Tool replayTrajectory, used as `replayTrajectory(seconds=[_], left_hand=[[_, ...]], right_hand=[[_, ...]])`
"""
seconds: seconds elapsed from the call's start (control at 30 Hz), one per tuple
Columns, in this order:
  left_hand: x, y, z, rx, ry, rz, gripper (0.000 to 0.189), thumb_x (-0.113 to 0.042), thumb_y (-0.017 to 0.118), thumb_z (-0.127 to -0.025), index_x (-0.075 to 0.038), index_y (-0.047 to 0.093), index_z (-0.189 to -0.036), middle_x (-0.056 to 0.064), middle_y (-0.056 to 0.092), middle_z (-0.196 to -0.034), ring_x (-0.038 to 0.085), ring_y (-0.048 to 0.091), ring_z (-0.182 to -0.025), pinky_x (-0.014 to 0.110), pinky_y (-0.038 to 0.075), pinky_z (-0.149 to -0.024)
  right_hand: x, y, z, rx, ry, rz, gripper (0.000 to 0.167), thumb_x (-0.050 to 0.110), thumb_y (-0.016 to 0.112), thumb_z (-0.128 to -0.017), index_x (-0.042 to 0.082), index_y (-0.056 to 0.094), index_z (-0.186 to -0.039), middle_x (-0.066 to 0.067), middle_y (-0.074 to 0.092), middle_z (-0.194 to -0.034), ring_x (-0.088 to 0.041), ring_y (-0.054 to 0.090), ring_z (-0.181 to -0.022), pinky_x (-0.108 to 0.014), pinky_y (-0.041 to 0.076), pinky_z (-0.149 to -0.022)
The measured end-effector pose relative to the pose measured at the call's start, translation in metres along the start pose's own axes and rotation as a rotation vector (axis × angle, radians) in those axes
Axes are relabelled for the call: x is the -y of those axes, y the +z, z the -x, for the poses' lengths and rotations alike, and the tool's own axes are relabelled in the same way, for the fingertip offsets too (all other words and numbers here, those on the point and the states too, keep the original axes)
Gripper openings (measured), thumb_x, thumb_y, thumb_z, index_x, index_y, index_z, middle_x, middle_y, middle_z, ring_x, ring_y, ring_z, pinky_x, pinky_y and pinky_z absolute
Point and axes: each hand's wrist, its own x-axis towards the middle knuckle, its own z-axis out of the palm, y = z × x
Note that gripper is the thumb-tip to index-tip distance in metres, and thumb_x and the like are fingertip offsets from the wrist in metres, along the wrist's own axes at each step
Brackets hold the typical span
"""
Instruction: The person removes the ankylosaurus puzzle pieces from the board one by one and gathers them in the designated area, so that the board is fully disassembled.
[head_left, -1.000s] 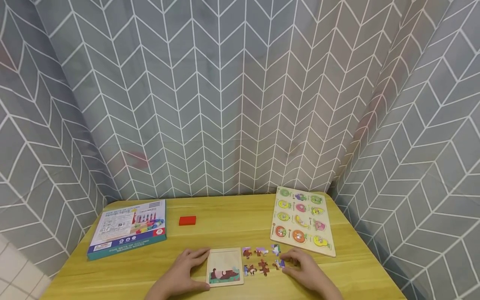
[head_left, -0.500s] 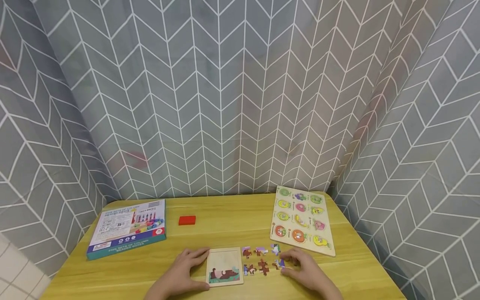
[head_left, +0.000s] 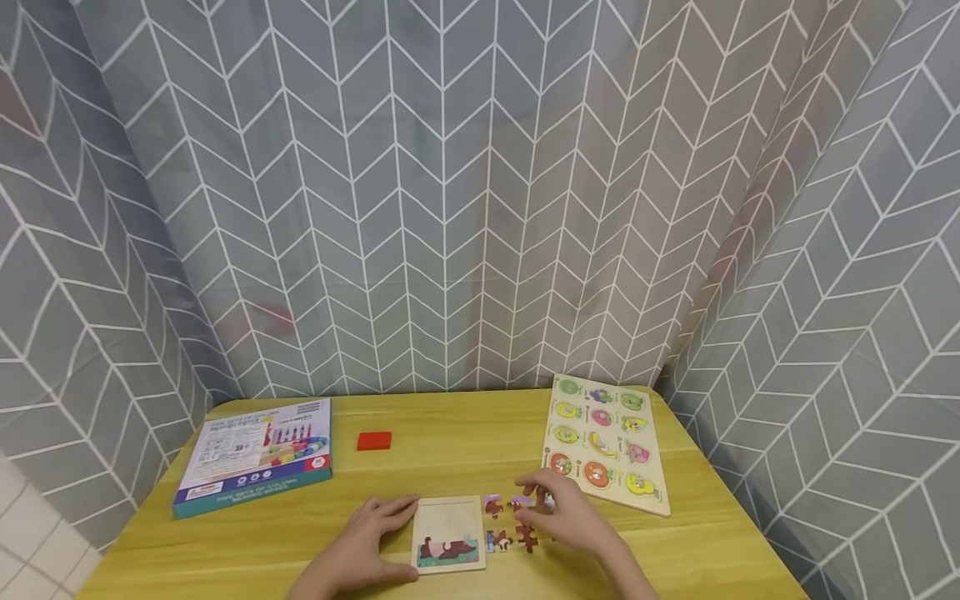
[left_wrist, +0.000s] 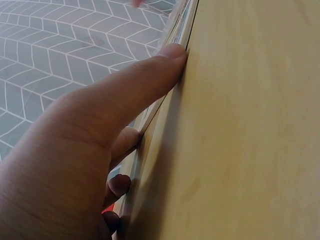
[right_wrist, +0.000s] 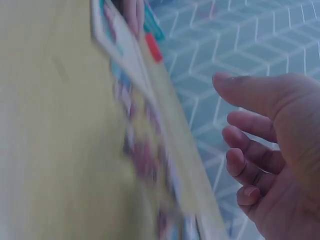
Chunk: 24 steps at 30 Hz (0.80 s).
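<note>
"Position of the pale square wooden puzzle tray?"

"Lower middle of the head view, on the yellow wood-grain table. Brown and teal fitted pieces fill its bottom part."

"And the left hand?"

"Along the tray's left side, thumb and forefinger spread wide, one tip touching near each left corner."

"What about the right hand?"

"Above the small loose brown and purple jigsaw pieces, just right of the tray, hiding some of them. Thumb and forefinger stand apart; in the right wrist view the fingers curve loosely, with a gap to the thumb, and the hand is lifted off the pieces."

"Anything farther up the head view?"

"Pale wooden fruit-picture board to the right, red rectangular block left of centre, flat white-and-blue cardboard box farther left."
</note>
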Motion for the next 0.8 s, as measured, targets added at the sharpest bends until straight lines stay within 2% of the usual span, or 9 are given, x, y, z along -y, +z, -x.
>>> replayTrajectory(seconds=[0.23, 0.4, 0.6, 0.8], left_hand=[[-0.002, -0.001, -0.001, 0.005, 0.000, 0.021, 0.099, -0.074, 0.079, -0.080, -0.015, 0.055, -0.156, -0.002, 0.051, -0.161, 0.009, 0.041, -0.111, 0.043, 0.045, -0.098], [-0.001, -0.001, 0.000, -0.008, 0.005, 0.010, 0.100, -0.076, 0.078, -0.079, -0.015, 0.057, -0.155, -0.001, 0.053, -0.160, 0.008, 0.041, -0.110, 0.042, 0.045, -0.096], [0.000, -0.001, -0.001, -0.006, -0.004, 0.015, 0.099, -0.076, 0.078, -0.079, -0.017, 0.057, -0.155, -0.004, 0.053, -0.160, 0.007, 0.041, -0.110, 0.042, 0.045, -0.097], [-0.001, -0.002, 0.000, 0.008, -0.011, 0.034, 0.098, -0.075, 0.079, -0.080, -0.018, 0.056, -0.156, -0.005, 0.052, -0.161, 0.009, 0.041, -0.111, 0.042, 0.046, -0.098]], right_hand=[[0.035, 0.028, -0.035, 0.057, -0.048, -0.028, 0.042, 0.024, 0.080, -0.097, 0.000, 0.070, -0.131, -0.014, 0.070, -0.113, -0.023, 0.059, -0.089, -0.023, 0.047, -0.070], [0.048, 0.056, -0.050, 0.112, -0.046, -0.086, 0.039, 0.020, 0.081, -0.096, 0.002, 0.071, -0.129, -0.011, 0.069, -0.111, -0.011, 0.056, -0.088, -0.021, 0.048, -0.070], [0.051, 0.087, -0.054, 0.200, -0.036, -0.133, 0.032, 0.014, 0.080, -0.095, 0.005, 0.073, -0.124, 0.002, 0.068, -0.102, 0.001, 0.057, -0.081, -0.019, 0.050, -0.070], [0.044, 0.104, -0.049, 0.242, -0.035, -0.076, 0.028, 0.016, 0.080, -0.096, 0.008, 0.075, -0.122, 0.013, 0.064, -0.095, 0.005, 0.055, -0.076, -0.018, 0.051, -0.073]])
